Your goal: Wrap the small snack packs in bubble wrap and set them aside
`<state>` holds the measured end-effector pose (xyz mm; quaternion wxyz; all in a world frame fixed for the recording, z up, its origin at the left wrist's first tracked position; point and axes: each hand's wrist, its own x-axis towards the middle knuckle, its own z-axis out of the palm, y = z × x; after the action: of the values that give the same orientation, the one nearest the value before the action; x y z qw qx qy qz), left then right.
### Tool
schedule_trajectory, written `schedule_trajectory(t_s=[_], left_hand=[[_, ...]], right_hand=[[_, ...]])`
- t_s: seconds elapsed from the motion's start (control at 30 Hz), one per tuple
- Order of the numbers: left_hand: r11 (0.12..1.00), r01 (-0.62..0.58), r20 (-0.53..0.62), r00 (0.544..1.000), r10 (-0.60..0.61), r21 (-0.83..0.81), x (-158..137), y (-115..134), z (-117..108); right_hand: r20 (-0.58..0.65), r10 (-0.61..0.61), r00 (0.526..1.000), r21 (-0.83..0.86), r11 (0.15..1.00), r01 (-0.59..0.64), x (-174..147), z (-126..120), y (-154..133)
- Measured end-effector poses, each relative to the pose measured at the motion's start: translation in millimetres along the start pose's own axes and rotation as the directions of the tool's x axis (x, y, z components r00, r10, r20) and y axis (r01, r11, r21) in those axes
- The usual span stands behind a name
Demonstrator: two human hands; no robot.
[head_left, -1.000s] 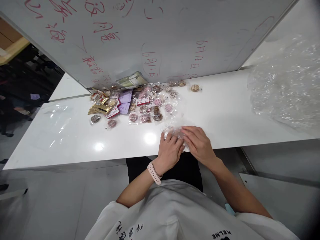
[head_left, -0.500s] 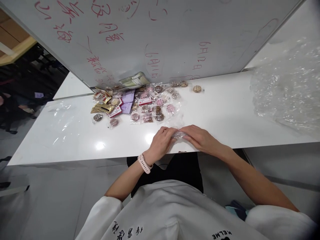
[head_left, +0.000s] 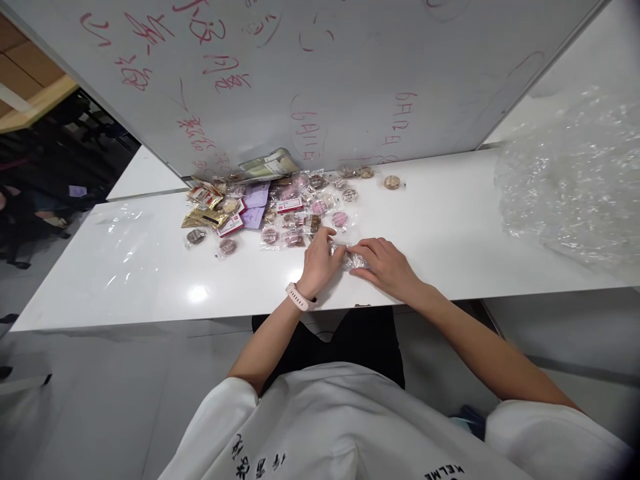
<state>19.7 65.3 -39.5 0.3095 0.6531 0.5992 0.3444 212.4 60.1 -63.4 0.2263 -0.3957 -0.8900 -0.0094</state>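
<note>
i see the right hand (head_left: 381,267) pinching a crumpled plastic bundle (head_left: 356,260) on the white table (head_left: 435,243); the left hand (head_left: 321,262), half curled, touches it, grip unclear. wrapping looks partly done; packaged sweets (head_left: 319,208) lie loose beyond.

My hands are close tog., nearly meeting, L one a bit further fwd. My L hand (head_left: 319,263) points fwd, back of hand up, thumb (head_left: 339,255) out twd the R; some L fingertips hidden. My R hand (head_left: 387,268) angles in from the R, fingers tog. & slightly bent, thumb apart below, as in a pinch. L forearm (head_left: 265,348) slants fwd & inward; R forearm (head_left: 483,347) reaches in diagonally, wrist (head_left: 424,297) approx. straight.
</note>
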Motion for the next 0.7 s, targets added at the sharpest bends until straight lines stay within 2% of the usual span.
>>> schedule_trajectory(t_s=[0.07, 0.13, 0.2, 0.27, 0.33, 0.37, 0.47, 0.5, 0.53, 0.57, 0.67, 0.7], left_hand=[[0.974, 0.038, -0.069, 0.996, -0.055, -0.224, -15.9, 4.0, 0.7], [0.857, 0.098, -0.094, 0.981, -0.167, -0.506, -35.0, 8.5, 3.7], [0.650, 0.189, -0.009, 0.957, -0.290, -0.736, -50.3, 12.8, 9.3], [0.423, 0.275, 0.128, 0.930, -0.344, -0.863, -57.1, 16.3, 16.3], [0.250, 0.300, 0.209, 0.920, -0.332, -0.921, -55.8, 18.4, 22.8], [0.193, 0.300, 0.229, 0.920, -0.320, -0.934, -53.5, 18.8, 25.5], [0.123, 0.306, 0.257, 0.917, -0.307, -0.944, -47.3, 18.0, 30.2], [0.121, 0.307, 0.258, 0.915, -0.311, -0.944, -46.4, 17.4, 30.5], [0.124, 0.308, 0.257, 0.915, -0.312, -0.943, -46.1, 16.8, 30.2], [0.132, 0.305, 0.253, 0.917, -0.308, -0.943, -46.2, 16.3, 29.0], [0.172, 0.299, 0.236, 0.921, -0.311, -0.939, -47.1, 16.3, 20.4], [0.191, 0.304, 0.235, 0.919, -0.318, -0.933, -47.3, 16.8, 16.1]], right_hand=[[-0.004, 0.041, 0.999, -0.021, 0.999, -0.041, 1.2, 4.7, 0.9], [-0.021, 0.109, 0.994, 0.004, 0.994, -0.109, 5.2, 8.0, 3.0], [-0.049, 0.203, 0.978, 0.089, 0.976, -0.198, 9.6, 9.0, 3.7], [-0.036, 0.305, 0.952, 0.229, 0.929, -0.289, 12.2, 7.5, 0.7], [0.045, 0.406, 0.913, 0.401, 0.830, -0.389, 11.8, 4.2, -7.1], [0.102, 0.451, 0.887, 0.491, 0.752, -0.439, 10.4, 2.4, -12.7], [0.239, 0.530, 0.814, 0.708, 0.478, -0.520, 3.7, -2.8, -32.8], [0.262, 0.535, 0.803, 0.740, 0.423, -0.523, 1.5, -5.0, -39.0], [0.268, 0.535, 0.801, 0.744, 0.413, -0.525, -0.2, -7.7, -44.0], [0.248, 0.539, 0.805, 0.724, 0.449, -0.524, -1.2, -11.1, -47.4], [0.050, 0.571, 0.819, 0.608, 0.634, -0.479, 0.5, -24.7, -44.9], [-0.011, 0.583, 0.813, 0.599, 0.655, -0.461, 2.1, -29.2, -40.1]])
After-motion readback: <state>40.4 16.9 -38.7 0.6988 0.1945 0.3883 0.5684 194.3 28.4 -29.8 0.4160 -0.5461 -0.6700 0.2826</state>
